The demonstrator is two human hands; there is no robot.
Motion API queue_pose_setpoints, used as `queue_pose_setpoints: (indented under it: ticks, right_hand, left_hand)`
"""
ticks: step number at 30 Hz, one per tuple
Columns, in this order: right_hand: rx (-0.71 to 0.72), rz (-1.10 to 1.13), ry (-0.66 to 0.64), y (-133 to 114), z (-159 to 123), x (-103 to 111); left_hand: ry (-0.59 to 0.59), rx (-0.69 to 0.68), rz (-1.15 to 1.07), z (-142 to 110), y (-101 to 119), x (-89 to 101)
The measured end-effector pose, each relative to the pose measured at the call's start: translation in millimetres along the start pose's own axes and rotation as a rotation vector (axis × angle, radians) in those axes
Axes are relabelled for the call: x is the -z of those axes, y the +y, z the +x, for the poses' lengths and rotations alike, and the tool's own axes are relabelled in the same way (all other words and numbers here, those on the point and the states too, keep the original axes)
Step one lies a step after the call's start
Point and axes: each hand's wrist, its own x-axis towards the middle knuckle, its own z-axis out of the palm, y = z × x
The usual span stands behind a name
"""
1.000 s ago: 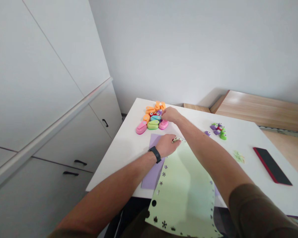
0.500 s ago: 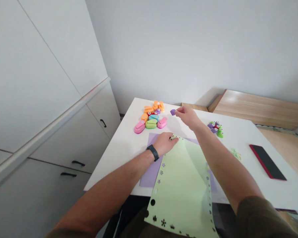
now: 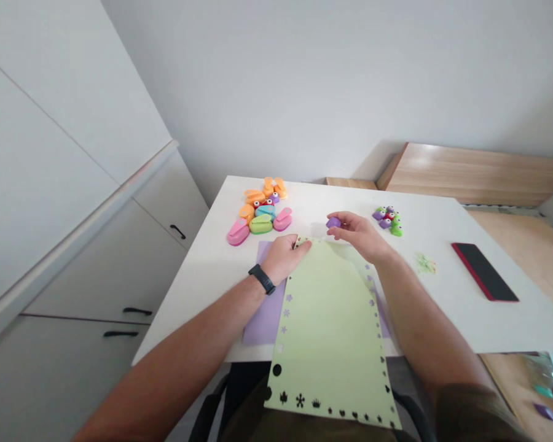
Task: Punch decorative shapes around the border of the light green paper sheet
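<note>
My left hand is closed on the top left corner of a pale green sheet of paper. Punched shapes such as stars, flowers and a crown run along the sheet's edges, and its lower end hangs past the table edge. Just beyond the sheet's top edge, my right hand holds a small purple craft punch between thumb and fingers. Beneath the green sheet lies a purple sheet.
Larger craft punches in pink, green, blue and orange cluster at the back left. Several small punches sit right of my right hand. Paper cut-outs and a black tablet-like object with a red edge lie on the white table.
My right hand has drawn the purple punch down and nearer to the green sheet's top edge. My left hand keeps its grip on the paper. The view has shifted slightly.
</note>
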Motion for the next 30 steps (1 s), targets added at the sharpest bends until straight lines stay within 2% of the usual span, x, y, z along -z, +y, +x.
queue_pose_setpoints:
  ticks: [4, 9, 17, 30]
  right_hand:
    - [0.022, -0.221, -0.006, 6.5, -4.3, 2.7]
    - [0.031, -0.422, -0.041, 0.3, -8.2, 1.9]
    - [0.013, -0.456, -0.138, -8.0, -12.3, 0.2]
    - [0.065, -0.501, -0.204, -8.5, -14.8, -0.5]
  left_hand:
    - [0.032, 0.01, 0.018, -0.7, 3.4, 0.4]
    - [0.05, 0.008, 0.023, -2.3, 5.8, 0.1]
    - [0.015, -0.037, 0.04, -2.3, 0.9, -0.3]
    - [0.062, -0.061, 0.104, -4.6, 6.9, -0.7]
